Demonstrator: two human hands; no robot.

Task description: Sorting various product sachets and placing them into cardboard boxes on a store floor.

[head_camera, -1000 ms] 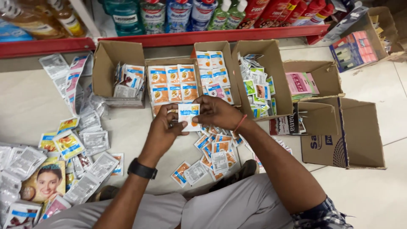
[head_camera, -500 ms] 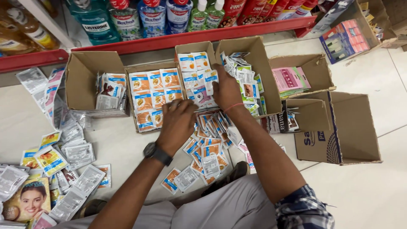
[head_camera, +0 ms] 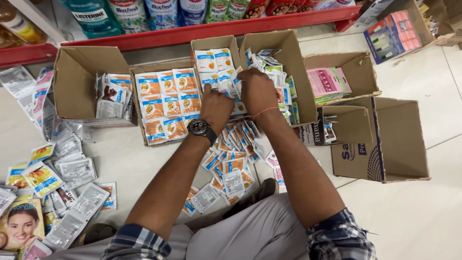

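Against the floor's far edge, below the red shelf, left hand and right hand pinch sachets into a crammed box, where overfilling could spill them

Light tiled floor carries everything. Along the red shelf base, L to R: open cardboard box w/ silver and brown sachets, flat tray box w/ rows of orange sachets, taller box w/ orange-and-blue sachets, box w/ green and mixed sachets, box w/ pink packets. Large empty carton lies on its side at right. Loose orange sachets piled on the floor in front of the boxes; silver and yellow sachets scattered at left, plus a card showing a face.
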